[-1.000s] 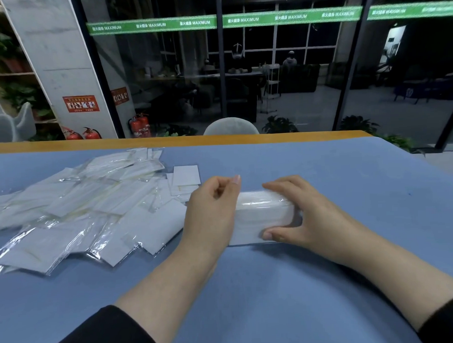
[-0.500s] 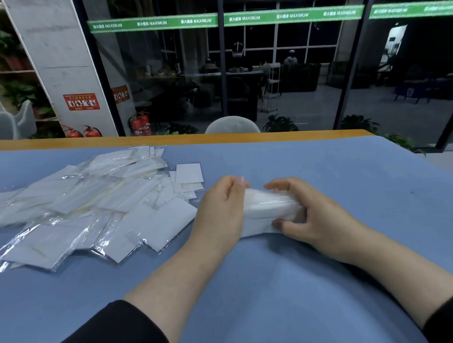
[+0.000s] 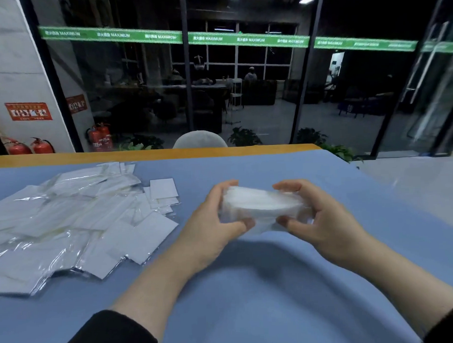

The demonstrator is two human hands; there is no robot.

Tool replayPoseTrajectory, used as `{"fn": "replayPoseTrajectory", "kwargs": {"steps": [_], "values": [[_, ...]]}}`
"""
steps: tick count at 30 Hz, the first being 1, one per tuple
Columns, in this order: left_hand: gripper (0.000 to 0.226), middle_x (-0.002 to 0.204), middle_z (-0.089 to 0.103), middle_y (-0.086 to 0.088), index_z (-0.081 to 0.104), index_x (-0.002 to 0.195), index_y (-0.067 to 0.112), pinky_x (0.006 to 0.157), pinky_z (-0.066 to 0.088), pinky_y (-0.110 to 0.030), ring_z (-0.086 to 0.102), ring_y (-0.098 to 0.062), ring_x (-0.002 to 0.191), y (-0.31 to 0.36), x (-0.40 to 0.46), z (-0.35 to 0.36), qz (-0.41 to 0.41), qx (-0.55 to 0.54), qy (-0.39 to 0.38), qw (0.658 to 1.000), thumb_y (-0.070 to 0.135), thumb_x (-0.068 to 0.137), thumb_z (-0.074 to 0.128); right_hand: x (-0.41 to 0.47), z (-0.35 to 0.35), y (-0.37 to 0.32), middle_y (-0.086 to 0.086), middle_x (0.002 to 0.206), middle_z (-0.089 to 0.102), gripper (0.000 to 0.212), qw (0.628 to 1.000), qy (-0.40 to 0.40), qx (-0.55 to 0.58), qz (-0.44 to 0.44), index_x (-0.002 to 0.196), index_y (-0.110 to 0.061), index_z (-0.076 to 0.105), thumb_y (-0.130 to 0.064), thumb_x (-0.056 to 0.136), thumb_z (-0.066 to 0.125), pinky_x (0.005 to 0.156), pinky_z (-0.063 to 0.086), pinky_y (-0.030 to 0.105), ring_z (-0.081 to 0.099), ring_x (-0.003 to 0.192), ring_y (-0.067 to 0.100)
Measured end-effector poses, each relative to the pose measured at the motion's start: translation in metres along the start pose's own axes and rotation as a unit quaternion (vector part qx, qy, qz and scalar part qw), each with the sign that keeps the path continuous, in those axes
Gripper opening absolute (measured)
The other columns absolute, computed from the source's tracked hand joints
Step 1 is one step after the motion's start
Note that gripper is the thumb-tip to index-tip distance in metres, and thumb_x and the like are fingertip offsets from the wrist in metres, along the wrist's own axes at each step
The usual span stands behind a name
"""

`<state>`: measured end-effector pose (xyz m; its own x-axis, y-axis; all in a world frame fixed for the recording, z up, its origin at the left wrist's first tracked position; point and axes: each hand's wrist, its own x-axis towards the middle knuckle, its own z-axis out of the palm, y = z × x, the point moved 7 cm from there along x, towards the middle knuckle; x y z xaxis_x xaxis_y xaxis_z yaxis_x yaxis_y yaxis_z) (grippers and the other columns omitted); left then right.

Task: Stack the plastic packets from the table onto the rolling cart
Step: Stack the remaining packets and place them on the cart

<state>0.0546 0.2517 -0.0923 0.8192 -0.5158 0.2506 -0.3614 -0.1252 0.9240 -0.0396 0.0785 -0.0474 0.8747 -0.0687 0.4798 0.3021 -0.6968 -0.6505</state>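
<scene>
A stack of clear plastic packets (image 3: pixel 260 204) with white inserts hangs just above the blue table (image 3: pixel 250 298), held at both ends. My left hand (image 3: pixel 212 223) grips its left end, thumb underneath and fingers over the top. My right hand (image 3: pixel 317 217) grips the right end the same way. A loose pile of several more packets (image 3: pixel 75 222) lies spread on the table to the left. No rolling cart is in view.
The table's far edge is a wooden strip (image 3: pixel 153 154) in front of a glass wall. A grey chair back (image 3: pixel 200 140) shows behind it. The table's right edge drops to a pale floor (image 3: pixel 420 174).
Both hands have lifted the packet stack off the table and tilted it; a second ago it lay flat under them. My view has tipped upward.
</scene>
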Motion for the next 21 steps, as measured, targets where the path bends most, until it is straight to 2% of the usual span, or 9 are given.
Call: {"fn": "replayPoseTrajectory", "kwargs": {"steps": [2,4,6,9,11,14,16,18,21], "values": [[0.051,0.105,0.067,0.023,0.053,0.122,0.037,0.084,0.046,-0.016,0.062,-0.001,0.098,0.016,-0.004,0.014,0.024,-0.011,-0.024,0.999,0.030,0.081,0.081,-0.018,-0.016,-0.010,-0.027,0.113,0.058,0.054,1.000,0.021,-0.006,0.014,0.115,-0.043,0.055,-0.001,0.085,0.074,0.082,0.040,0.007,0.056,0.102,-0.002],[0.044,0.100,0.065,0.021,0.051,0.117,0.036,0.083,0.047,-0.016,0.060,0.000,0.094,0.037,-0.010,0.034,0.055,-0.009,-0.060,0.997,0.034,0.082,0.076,-0.039,-0.037,-0.021,-0.024,0.113,0.059,0.056,0.998,0.056,-0.003,0.028,0.115,-0.041,0.055,0.002,0.085,0.073,0.082,0.038,0.004,0.054,0.103,-0.009],[0.036,0.094,0.063,0.024,0.049,0.114,0.037,0.079,0.046,-0.014,0.057,0.004,0.088,0.055,-0.018,0.059,0.077,-0.008,-0.088,0.993,0.027,0.090,0.074,-0.065,-0.058,-0.031,-0.022,0.117,0.055,0.059,0.995,0.089,-0.014,0.040,0.116,-0.043,0.051,0.003,0.086,0.071,0.082,0.036,0.001,0.051,0.103,-0.015],[0.037,0.093,0.061,0.025,0.045,0.112,0.045,0.077,0.047,-0.016,0.056,0.003,0.086,0.086,-0.036,0.106,0.108,-0.016,-0.145,0.983,0.024,0.093,0.069,-0.113,-0.089,-0.042,-0.015,0.120,0.052,0.059,0.989,0.127,-0.019,0.078,0.117,-0.048,0.044,0.000,0.091,0.066,0.081,0.037,0.002,0.050,0.103,-0.014],[0.039,0.093,0.059,0.027,0.043,0.111,0.048,0.076,0.047,-0.020,0.057,0.001,0.086,0.106,-0.053,0.146,0.122,-0.023,-0.190,0.974,0.028,0.089,0.068,-0.154,-0.111,-0.042,-0.017,0.122,0.048,0.059,0.981,0.156,-0.021,0.110,0.118,-0.051,0.041,-0.003,0.093,0.063,0.082,0.037,0.003,0.050,0.104,-0.010],[0.044,0.098,0.061,0.020,0.043,0.113,0.048,0.079,0.049,-0.032,0.060,-0.011,0.089,0.125,-0.087,0.212,0.114,-0.032,-0.253,0.960,0.035,0.078,0.066,-0.226,-0.145,-0.041,-0.014,0.123,0.045,0.058,0.969,0.195,-0.010,0.150,0.119,-0.052,0.042,-0.002,0.095,0.060,0.081,0.040,0.004,0.052,0.106,-0.007],[0.044,0.096,0.063,0.011,0.047,0.111,0.049,0.076,0.048,-0.035,0.060,-0.015,0.082,0.132,-0.112,0.257,0.111,-0.042,-0.287,0.950,0.034,0.075,0.068,-0.278,-0.166,-0.038,-0.009,0.126,0.047,0.057,0.959,0.219,0.012,0.180,0.120,-0.048,0.045,0.001,0.094,0.061,0.080,0.042,0.004,0.055,0.103,-0.011],[0.040,0.092,0.065,0.006,0.051,0.107,0.047,0.075,0.048,-0.030,0.060,-0.010,0.083,0.137,-0.136,0.301,0.109,-0.056,-0.322,0.939,0.028,0.076,0.069,-0.327,-0.189,-0.034,-0.016,0.125,0.051,0.056,0.947,0.241,0.003,0.213,0.120,-0.046,0.047,-0.002,0.093,0.067,0.082,0.043,0.004,0.055,0.105,-0.011],[0.043,0.099,0.069,0.010,0.054,0.105,0.048,0.080,0.050,-0.027,0.066,-0.008,0.094,0.144,-0.170,0.363,0.112,-0.027,-0.397,0.910,0.015,0.087,0.074,-0.395,-0.226,-0.022,-0.033,0.118,0.053,0.054,0.930,0.229,-0.053,0.283,0.123,-0.050,0.052,-0.017,0.088,0.075,0.084,0.046,0.011,0.057,0.106,-0.005]]}}
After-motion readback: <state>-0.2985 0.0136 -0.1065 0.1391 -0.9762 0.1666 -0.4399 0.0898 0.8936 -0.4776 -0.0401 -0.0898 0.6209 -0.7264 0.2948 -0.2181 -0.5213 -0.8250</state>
